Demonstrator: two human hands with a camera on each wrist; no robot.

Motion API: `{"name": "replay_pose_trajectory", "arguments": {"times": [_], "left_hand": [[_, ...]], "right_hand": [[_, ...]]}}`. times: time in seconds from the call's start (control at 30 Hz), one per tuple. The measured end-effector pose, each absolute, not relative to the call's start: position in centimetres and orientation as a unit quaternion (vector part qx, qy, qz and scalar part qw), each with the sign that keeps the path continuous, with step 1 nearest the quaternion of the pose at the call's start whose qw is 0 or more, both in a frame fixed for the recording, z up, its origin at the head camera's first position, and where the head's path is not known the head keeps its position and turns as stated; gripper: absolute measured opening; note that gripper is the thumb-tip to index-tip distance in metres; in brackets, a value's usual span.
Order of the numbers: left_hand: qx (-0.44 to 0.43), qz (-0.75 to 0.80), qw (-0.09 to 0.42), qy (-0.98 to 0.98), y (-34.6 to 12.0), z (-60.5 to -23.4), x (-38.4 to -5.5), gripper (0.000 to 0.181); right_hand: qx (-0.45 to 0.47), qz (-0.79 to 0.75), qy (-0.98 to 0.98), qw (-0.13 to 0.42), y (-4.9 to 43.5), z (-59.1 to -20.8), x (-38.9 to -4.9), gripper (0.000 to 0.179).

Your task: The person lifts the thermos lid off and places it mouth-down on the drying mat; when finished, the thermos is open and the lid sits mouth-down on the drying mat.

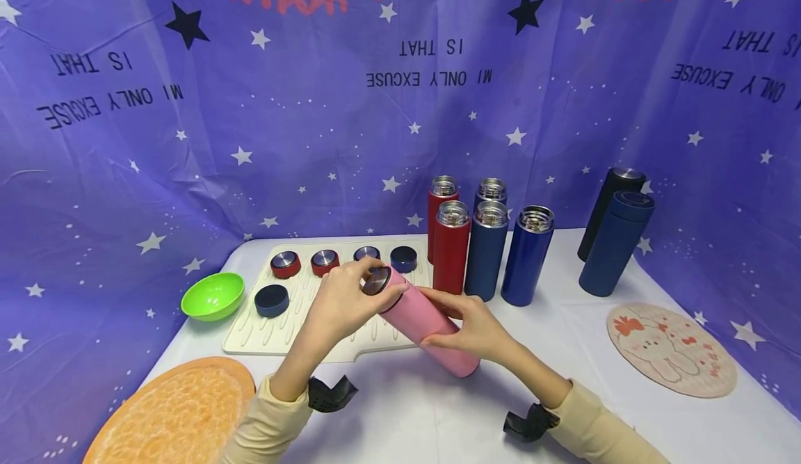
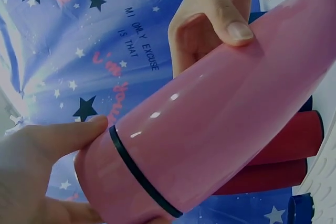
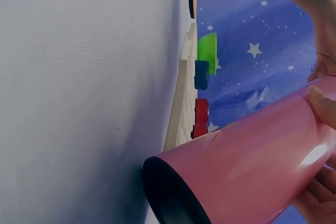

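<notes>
Found pink bottle [image 1: 414,315] tilted over the table [image 1: 432,419], across near right corner of white mat [image 1: 250,335] in head view, lid [image 1: 377,282] end toward left. Noted left hand [image 1: 344,298] gripping the lid, right hand [image 1: 473,325] curled round the bottle lower down. Judged at lid-turning step, with lid apparently seated; cannot tell loosening from tightening. Probably calls next for steady right-hand hold and left-hand twist.
</notes>
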State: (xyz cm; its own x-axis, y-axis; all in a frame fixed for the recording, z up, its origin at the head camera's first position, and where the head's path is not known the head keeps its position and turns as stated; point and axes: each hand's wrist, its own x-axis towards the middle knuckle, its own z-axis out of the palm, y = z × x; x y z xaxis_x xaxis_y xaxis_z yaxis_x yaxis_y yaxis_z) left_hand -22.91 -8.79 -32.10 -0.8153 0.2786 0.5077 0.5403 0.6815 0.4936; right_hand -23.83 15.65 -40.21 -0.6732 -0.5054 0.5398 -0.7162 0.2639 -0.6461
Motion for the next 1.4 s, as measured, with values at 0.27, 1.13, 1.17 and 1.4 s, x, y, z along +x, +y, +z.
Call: {"name": "replay_pose_trajectory", "arguments": {"times": [0.27,1.13,1.17,1.4], "left_hand": [[-0.323,-0.341,0.109,-0.876,-10.0,-32.1,-23.7,0.067],[-0.408,-0.41,0.109,-0.809,-10.4,-31.7,-23.4,0.056],[-0.399,-0.409,0.114,-0.813,-10.3,-31.7,-23.3,0.055],[-0.329,-0.412,0.154,-0.836,-9.1,-31.7,-22.6,0.052]], "right_hand": [[0.374,0.484,-0.786,0.094,16.3,-40.4,-24.4,0.071],[0.402,0.457,-0.793,0.032,16.8,-38.3,-23.7,0.072],[0.401,0.454,-0.795,0.032,16.7,-37.8,-23.4,0.072],[0.402,0.439,-0.803,0.037,16.6,-36.1,-22.2,0.068]]}}
